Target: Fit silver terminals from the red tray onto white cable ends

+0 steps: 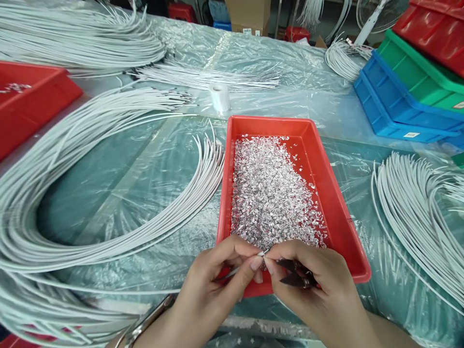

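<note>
Pinching the tip of a thin white round cable [125,292] between two hands, just above the near end of a shallow rectangular red plastic tray [340,208]. With the left hand [217,280] closed at thumb and forefinger right behind the cable's end, leaving the rest to trail leftward past the wrist. With the right hand [322,275] closed too, meeting the same tip at thumb and forefinger while gripping a dark metal snipping tool [297,279] against the palm, pointed blades slightly apart and aimed toward the left hand. Probably working a bit of foil wrap loose from the cable's end, to judge by the small crumpled silver foil scraps [268,188] spread over the tray's floor. Too small to tell how much of the tip is already bare.

Calling next, most likely, for a steady hold from the left hand and a short, careful pull or twist from the right fingertips, over the tray so as to catch the scrap, without nicking nearby fingers on the blades. Lying to the left on the plastic-covered green counter [119,203], a large looped bundle of white cables [145,244]; to the right, beyond the tray, another curved white bundle [409,208].
</note>
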The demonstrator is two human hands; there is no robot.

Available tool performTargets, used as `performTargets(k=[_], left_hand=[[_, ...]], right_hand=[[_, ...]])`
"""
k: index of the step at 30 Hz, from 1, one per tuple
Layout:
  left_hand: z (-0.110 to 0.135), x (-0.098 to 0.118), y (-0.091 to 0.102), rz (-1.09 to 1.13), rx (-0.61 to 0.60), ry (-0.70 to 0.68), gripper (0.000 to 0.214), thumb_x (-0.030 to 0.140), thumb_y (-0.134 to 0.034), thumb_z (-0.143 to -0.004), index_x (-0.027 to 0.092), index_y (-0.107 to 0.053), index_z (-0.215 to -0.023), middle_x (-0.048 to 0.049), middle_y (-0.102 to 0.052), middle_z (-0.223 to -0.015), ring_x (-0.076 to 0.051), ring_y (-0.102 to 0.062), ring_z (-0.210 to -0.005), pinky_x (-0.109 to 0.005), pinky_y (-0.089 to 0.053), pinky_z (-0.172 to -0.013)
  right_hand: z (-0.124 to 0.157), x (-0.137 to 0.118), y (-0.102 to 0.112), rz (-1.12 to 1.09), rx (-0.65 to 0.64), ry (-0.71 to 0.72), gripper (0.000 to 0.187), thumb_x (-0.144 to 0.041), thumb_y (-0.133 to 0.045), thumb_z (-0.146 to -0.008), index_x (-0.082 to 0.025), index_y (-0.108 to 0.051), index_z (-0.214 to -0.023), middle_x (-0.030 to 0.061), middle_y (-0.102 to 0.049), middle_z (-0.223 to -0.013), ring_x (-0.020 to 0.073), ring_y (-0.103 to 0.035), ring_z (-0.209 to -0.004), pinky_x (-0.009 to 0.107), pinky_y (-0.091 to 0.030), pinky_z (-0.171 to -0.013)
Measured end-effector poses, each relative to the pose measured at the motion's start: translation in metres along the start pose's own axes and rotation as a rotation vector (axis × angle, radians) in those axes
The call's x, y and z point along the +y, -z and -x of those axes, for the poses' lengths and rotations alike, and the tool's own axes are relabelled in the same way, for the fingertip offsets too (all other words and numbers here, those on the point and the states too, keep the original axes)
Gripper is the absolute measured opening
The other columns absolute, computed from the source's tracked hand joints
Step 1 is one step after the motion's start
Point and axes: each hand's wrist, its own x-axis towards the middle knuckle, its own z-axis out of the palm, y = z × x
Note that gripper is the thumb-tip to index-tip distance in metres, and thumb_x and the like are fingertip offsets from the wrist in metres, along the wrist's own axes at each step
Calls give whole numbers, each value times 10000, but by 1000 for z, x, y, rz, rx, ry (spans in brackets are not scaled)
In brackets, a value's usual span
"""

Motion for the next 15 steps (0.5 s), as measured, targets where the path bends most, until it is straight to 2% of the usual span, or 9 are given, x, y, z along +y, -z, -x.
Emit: performTargets(k=[9,15], left_hand=[[4,-5,2,-125,12,-38,68,177,-552,-894,210,-610,-904,28,-635,-721,-93,-610,-626,-153,-490,-593],[2,-6,1,-253,17,-103,103,149,-532,-896,213,-612,-889,32,-640,-724,-95,-599,-612,-170,-465,-586]], right_hand=[[4,3,2,-39,-6,13,120,-86,-590,-772,-206,-597,-785,-53,-630,-601,64,-545,-462,149,-417,-451],[7,1,2,-15,8,-2,139,-100,-582,-770,-230,-598,-816,-66,-569,-559,71,-477,-414,165,-386,-397]])
